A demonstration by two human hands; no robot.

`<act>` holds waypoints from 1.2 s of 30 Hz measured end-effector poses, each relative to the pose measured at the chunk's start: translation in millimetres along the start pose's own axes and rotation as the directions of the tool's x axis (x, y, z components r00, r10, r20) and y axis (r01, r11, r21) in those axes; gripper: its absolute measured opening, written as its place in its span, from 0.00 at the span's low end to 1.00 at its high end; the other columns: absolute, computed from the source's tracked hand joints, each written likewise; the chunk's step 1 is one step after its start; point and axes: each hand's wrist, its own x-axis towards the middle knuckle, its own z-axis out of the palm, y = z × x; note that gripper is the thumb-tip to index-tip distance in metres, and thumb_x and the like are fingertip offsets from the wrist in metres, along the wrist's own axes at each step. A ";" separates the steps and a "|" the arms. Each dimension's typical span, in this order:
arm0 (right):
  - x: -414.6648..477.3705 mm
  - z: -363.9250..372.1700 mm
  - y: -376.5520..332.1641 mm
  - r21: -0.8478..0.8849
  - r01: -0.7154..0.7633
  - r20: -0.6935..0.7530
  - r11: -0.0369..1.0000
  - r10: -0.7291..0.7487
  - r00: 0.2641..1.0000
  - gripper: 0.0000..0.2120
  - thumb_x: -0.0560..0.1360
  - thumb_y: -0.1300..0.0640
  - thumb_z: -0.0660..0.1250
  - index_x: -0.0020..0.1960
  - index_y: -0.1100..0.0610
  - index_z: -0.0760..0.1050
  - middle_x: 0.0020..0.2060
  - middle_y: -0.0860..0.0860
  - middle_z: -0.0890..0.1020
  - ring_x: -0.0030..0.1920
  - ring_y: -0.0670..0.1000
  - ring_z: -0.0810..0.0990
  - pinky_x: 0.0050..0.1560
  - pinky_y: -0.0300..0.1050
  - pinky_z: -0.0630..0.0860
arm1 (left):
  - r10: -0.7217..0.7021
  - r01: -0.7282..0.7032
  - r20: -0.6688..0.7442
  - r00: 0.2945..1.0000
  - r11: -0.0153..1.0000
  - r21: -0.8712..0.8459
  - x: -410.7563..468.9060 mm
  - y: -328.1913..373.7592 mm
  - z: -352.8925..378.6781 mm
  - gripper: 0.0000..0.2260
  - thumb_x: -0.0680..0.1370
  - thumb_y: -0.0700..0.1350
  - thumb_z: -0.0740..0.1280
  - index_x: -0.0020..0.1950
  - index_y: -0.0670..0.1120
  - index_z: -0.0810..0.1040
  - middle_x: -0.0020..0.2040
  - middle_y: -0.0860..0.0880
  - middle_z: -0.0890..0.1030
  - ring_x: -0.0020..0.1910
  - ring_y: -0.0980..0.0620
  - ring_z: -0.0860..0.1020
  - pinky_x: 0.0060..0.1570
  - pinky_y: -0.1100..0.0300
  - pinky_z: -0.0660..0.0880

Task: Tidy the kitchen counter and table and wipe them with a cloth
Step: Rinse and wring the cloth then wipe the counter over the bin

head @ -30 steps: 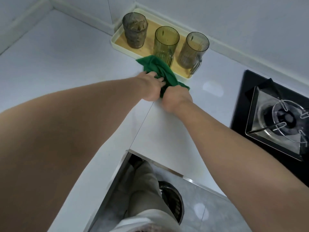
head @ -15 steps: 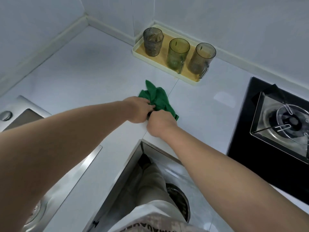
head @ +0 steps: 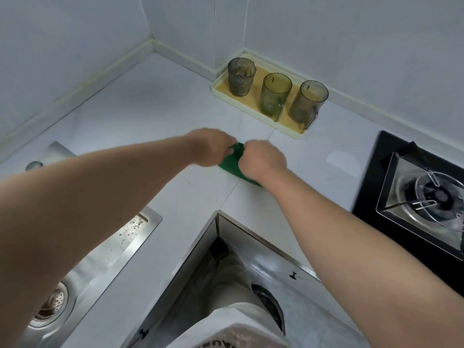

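Observation:
A green cloth (head: 232,163) lies bunched on the white counter (head: 155,114), mostly covered by my two hands. My left hand (head: 212,146) grips its left side with curled fingers. My right hand (head: 261,159) grips its right side, knuckles up. Only a small green patch shows between and below the hands. The hands sit near the counter's inner corner, in front of a cream tray (head: 218,87).
The tray holds three tinted glasses (head: 275,95) against the back wall. A black gas hob (head: 426,197) lies at the right. A steel sink (head: 82,267) with a drain is at the lower left. My legs stand below the counter edge (head: 251,229).
The cloth has come off the tray edge and down onto the counter, gathered smaller between both hands. The view has pulled back, showing the sink and more counter.

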 end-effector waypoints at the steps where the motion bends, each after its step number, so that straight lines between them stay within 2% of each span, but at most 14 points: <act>1: 8.3 -9.8 -1.7 0.016 0.011 -0.056 1.000 -0.010 0.998 0.08 0.75 0.60 0.58 0.49 0.55 0.76 0.44 0.53 0.78 0.42 0.56 0.78 0.39 0.46 0.73 | -0.027 0.026 -0.056 0.998 1.000 -0.010 2.6 -4.9 -9.3 0.12 0.84 0.52 0.52 0.59 0.51 0.73 0.51 0.48 0.78 0.48 0.47 0.75 0.47 0.51 0.70; 3: 25.1 -28.7 -7.1 0.039 0.046 -0.140 0.998 -0.040 0.989 0.12 0.75 0.61 0.58 0.53 0.55 0.77 0.45 0.54 0.79 0.44 0.58 0.78 0.40 0.47 0.74 | -0.079 0.077 -0.160 0.984 0.997 -0.016 7.3 -16.0 -27.8 0.14 0.84 0.53 0.52 0.64 0.51 0.72 0.53 0.47 0.78 0.51 0.44 0.76 0.47 0.50 0.72; 8: 64.2 -63.9 -20.2 0.086 0.186 -0.318 0.979 -0.150 0.936 0.18 0.74 0.65 0.58 0.60 0.54 0.77 0.53 0.55 0.78 0.51 0.58 0.78 0.47 0.54 0.79 | -0.118 0.129 -0.469 0.875 0.992 -0.007 16.7 -39.1 -60.1 0.13 0.84 0.50 0.54 0.62 0.48 0.74 0.54 0.45 0.79 0.53 0.41 0.76 0.51 0.50 0.71; 11: 79.6 -62.9 -16.8 0.052 0.267 -0.373 0.962 -0.230 0.899 0.21 0.75 0.65 0.60 0.65 0.53 0.75 0.59 0.55 0.75 0.60 0.58 0.74 0.49 0.49 0.73 | -0.089 0.078 -0.591 0.801 0.996 -0.044 21.8 -48.2 -50.5 0.14 0.83 0.47 0.56 0.64 0.45 0.75 0.58 0.44 0.78 0.56 0.40 0.75 0.57 0.48 0.70; 13: 82.7 -49.1 -9.7 -0.016 0.294 -0.362 0.956 -0.280 0.889 0.20 0.75 0.65 0.61 0.65 0.55 0.74 0.60 0.55 0.74 0.62 0.57 0.72 0.49 0.48 0.70 | -0.099 0.065 -0.564 0.820 0.995 -0.080 26.7 -47.2 -28.7 0.14 0.83 0.47 0.56 0.64 0.44 0.74 0.60 0.44 0.77 0.57 0.41 0.75 0.56 0.48 0.71; 15: 83.0 -25.9 1.5 -0.101 0.323 -0.312 0.941 -0.338 0.888 0.18 0.74 0.66 0.62 0.63 0.57 0.75 0.58 0.56 0.74 0.61 0.58 0.72 0.51 0.50 0.71 | -0.128 0.068 -0.448 0.885 0.987 -0.147 30.0 -37.2 0.4 0.13 0.83 0.48 0.56 0.63 0.43 0.72 0.62 0.45 0.75 0.57 0.42 0.76 0.52 0.51 0.72; 17: 82.0 -0.3 12.5 -0.184 0.357 -0.186 0.916 -0.389 0.902 0.15 0.75 0.66 0.60 0.60 0.58 0.75 0.56 0.57 0.76 0.60 0.59 0.72 0.52 0.50 0.70 | -0.166 0.101 -0.287 0.943 0.968 -0.228 32.5 -22.2 28.9 0.13 0.84 0.48 0.54 0.63 0.43 0.71 0.61 0.45 0.74 0.56 0.43 0.76 0.48 0.53 0.70; 19: 82.6 21.2 21.2 -0.273 0.378 -0.018 0.884 -0.398 0.917 0.14 0.76 0.64 0.58 0.59 0.57 0.74 0.56 0.55 0.77 0.60 0.58 0.73 0.52 0.50 0.68 | -0.194 0.149 -0.172 0.966 0.958 -0.243 40.0 -7.7 51.6 0.13 0.84 0.48 0.54 0.62 0.43 0.71 0.61 0.46 0.74 0.57 0.45 0.76 0.51 0.53 0.72; 22: 88.6 40.9 29.1 -0.322 0.339 0.089 0.884 -0.328 0.940 0.15 0.80 0.61 0.55 0.65 0.55 0.71 0.64 0.53 0.75 0.61 0.56 0.72 0.52 0.49 0.68 | -0.246 0.206 -0.192 0.950 0.956 -0.207 55.7 6.4 68.8 0.12 0.82 0.47 0.57 0.63 0.45 0.69 0.62 0.47 0.74 0.60 0.47 0.73 0.57 0.54 0.71; 25: 103.5 46.6 30.8 -0.332 0.267 0.074 0.905 -0.258 0.963 0.23 0.82 0.56 0.55 0.76 0.53 0.62 0.79 0.52 0.59 0.70 0.57 0.66 0.66 0.53 0.67 | -0.274 0.231 -0.199 0.941 0.949 -0.217 71.1 9.2 64.7 0.16 0.79 0.45 0.58 0.66 0.44 0.67 0.63 0.46 0.73 0.62 0.47 0.71 0.62 0.55 0.70; 26: 108.6 47.5 31.6 -0.350 0.259 0.073 0.900 -0.249 0.966 0.24 0.82 0.55 0.55 0.78 0.53 0.59 0.80 0.52 0.56 0.71 0.56 0.65 0.67 0.53 0.66 | -0.280 0.232 -0.199 0.939 0.944 -0.233 75.1 9.2 61.9 0.18 0.78 0.44 0.59 0.68 0.44 0.66 0.64 0.45 0.73 0.63 0.46 0.71 0.63 0.54 0.70; 28: 117.4 48.7 35.3 -0.399 0.244 0.053 0.884 -0.243 0.969 0.26 0.82 0.53 0.55 0.79 0.53 0.56 0.80 0.50 0.58 0.69 0.56 0.66 0.67 0.51 0.64 | -0.307 0.247 -0.187 0.933 0.926 -0.286 83.6 9.5 55.0 0.23 0.77 0.44 0.60 0.72 0.44 0.63 0.66 0.45 0.72 0.64 0.45 0.70 0.65 0.52 0.70; 31: 127.0 48.7 44.8 -0.440 0.194 0.035 0.877 -0.199 0.979 0.26 0.82 0.50 0.54 0.78 0.51 0.55 0.80 0.48 0.58 0.69 0.57 0.65 0.65 0.52 0.63 | -0.299 0.238 -0.175 0.938 0.923 -0.301 96.7 9.8 49.4 0.24 0.78 0.46 0.60 0.73 0.44 0.63 0.68 0.45 0.69 0.66 0.45 0.67 0.67 0.51 0.68; 36: 136.9 46.3 58.9 -0.412 0.067 0.083 0.909 -0.036 0.996 0.29 0.81 0.51 0.57 0.78 0.47 0.49 0.81 0.46 0.49 0.69 0.61 0.65 0.57 0.53 0.68 | -0.274 0.232 -0.151 0.950 0.941 -0.247 117.4 10.5 44.6 0.33 0.77 0.54 0.62 0.79 0.44 0.57 0.77 0.46 0.60 0.73 0.43 0.61 0.69 0.49 0.67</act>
